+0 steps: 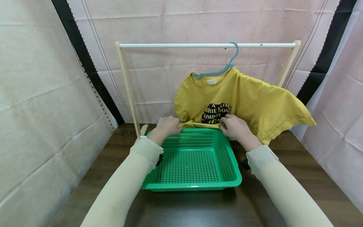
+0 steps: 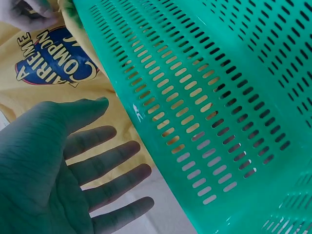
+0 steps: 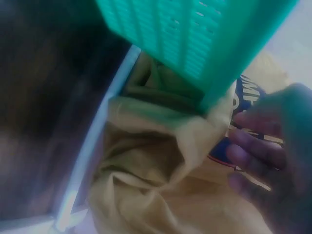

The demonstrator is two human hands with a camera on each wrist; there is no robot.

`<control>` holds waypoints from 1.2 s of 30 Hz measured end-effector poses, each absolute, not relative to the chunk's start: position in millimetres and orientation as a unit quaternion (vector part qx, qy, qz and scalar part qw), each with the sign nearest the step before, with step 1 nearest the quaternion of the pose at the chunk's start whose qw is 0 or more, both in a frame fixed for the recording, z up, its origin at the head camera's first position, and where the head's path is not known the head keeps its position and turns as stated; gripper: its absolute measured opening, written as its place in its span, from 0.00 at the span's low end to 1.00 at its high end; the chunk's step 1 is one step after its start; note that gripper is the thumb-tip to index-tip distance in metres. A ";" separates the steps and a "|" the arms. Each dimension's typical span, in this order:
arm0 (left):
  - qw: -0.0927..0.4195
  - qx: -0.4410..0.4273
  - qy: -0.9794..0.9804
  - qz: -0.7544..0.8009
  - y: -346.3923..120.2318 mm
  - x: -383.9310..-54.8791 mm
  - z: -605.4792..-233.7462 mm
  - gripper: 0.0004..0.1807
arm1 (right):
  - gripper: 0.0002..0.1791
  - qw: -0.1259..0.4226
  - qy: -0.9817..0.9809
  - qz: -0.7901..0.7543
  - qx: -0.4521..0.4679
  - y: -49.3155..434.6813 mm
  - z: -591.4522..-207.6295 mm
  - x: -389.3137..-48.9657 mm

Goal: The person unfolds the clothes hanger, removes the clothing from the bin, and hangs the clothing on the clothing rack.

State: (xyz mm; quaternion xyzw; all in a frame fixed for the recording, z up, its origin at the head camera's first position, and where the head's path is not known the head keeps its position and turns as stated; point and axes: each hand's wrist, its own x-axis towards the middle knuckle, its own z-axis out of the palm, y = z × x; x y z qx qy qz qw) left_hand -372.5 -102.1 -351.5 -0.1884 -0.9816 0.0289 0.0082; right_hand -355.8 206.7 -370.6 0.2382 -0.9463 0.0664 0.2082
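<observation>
A yellow T-shirt (image 1: 255,97) with a dark blue printed patch hangs askew from a light blue hanger (image 1: 228,65). Only one shoulder of the hanger shows; the shirt's right side spreads out sideways. My left hand (image 1: 169,125) is at the shirt's lower left, beside the basket's far rim. The left wrist view shows its fingers (image 2: 112,158) straight and spread, gripping nothing. Over the print's lower edge is my right hand (image 1: 234,126), its fingers (image 3: 258,148) loosely bent close to the cloth. A green plastic basket (image 1: 195,186) lies below both hands, with bunched shirt cloth behind it.
A white rack rail (image 1: 170,45) carries the hanger, held by cream side posts (image 1: 127,85). The wooden tabletop (image 1: 193,208) extends around the basket. Pale fabric walls (image 1: 71,110) with black edging enclose the back and sides.
</observation>
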 end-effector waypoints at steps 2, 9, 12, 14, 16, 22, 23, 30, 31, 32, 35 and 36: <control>0.006 -0.193 -0.981 0.023 -105.0 -372.8 -351.8 0.24 | 0.08 0.181 -0.950 0.068 0.246 205.5 -370.8 -355.3; 0.005 -0.202 -0.979 0.009 -111.4 -374.1 -351.2 0.22 | 0.23 0.042 -0.968 0.075 0.235 205.0 -368.2 -357.2; 0.005 -0.206 -0.978 0.008 -113.5 -372.7 -352.7 0.21 | 0.27 -0.025 -0.974 0.076 0.211 206.0 -369.6 -358.2; 0.003 -0.212 -0.977 0.007 -114.0 -371.3 -353.5 0.21 | 0.33 -0.057 -0.976 0.079 0.194 208.1 -372.1 -358.9; 0.003 -0.217 -0.976 0.007 -114.5 -369.6 -354.0 0.21 | 0.37 -0.079 -0.977 0.087 0.179 211.3 -375.4 -359.0; 0.004 -0.219 -0.976 0.012 -117.8 -365.4 -351.6 0.19 | 0.43 -0.092 -0.978 0.099 0.160 219.3 -381.6 -359.2; 0.004 -0.218 -0.976 0.014 -118.6 -364.3 -351.4 0.19 | 0.42 -0.081 -0.978 0.098 0.163 219.9 -381.7 -358.8; -0.008 -0.220 -0.975 0.034 -126.0 -355.4 -354.4 0.25 | 0.34 0.005 -0.973 0.092 0.211 216.4 -381.8 -351.8; -0.009 -0.220 -0.975 0.036 -126.5 -354.2 -354.6 0.26 | 0.34 0.011 -0.972 0.091 0.215 216.3 -382.1 -351.0; -0.010 -0.219 -0.975 0.037 -126.7 -353.1 -354.5 0.27 | 0.33 0.016 -0.972 0.091 0.217 216.2 -382.8 -350.6; -0.009 -0.219 -0.975 0.042 -127.1 -351.3 -354.0 0.28 | 0.30 0.036 -0.970 0.091 0.224 216.6 -384.8 -351.0; -0.008 -0.218 -0.975 0.044 -127.3 -350.9 -353.9 0.29 | 0.30 0.040 -0.969 0.090 0.228 216.8 -385.2 -351.0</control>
